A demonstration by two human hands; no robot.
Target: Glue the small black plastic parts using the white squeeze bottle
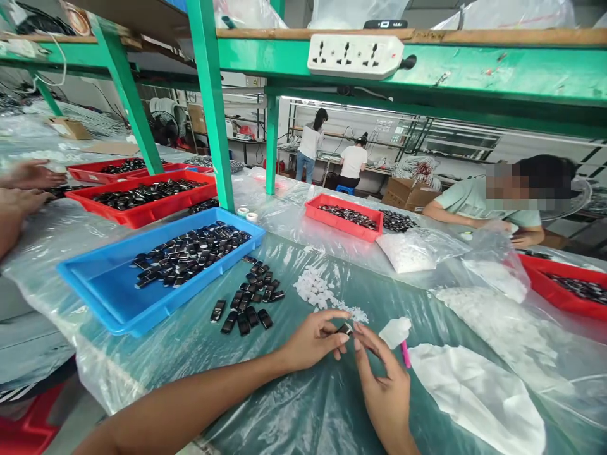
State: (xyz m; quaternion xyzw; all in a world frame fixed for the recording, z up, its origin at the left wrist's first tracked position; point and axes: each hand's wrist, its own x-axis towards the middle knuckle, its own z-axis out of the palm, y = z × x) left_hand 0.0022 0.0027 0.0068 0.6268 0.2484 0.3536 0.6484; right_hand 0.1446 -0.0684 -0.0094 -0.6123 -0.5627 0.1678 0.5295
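Note:
My left hand holds a small black piece between thumb and fingers, above the plastic-covered table. My right hand is close beside it, its thumb and index fingertips drawn together near the piece's right end; whether they grip anything is too small to tell. Small white translucent parts lie just beyond my hands. Left of them, loose black pieces are spread on the table. A blue tray holds a heap of similar black pieces.
Red trays of black pieces stand at the left, near another person's hands. A green post rises behind the blue tray. White cloth and a pink-handled tool lie right. A person sits across the table.

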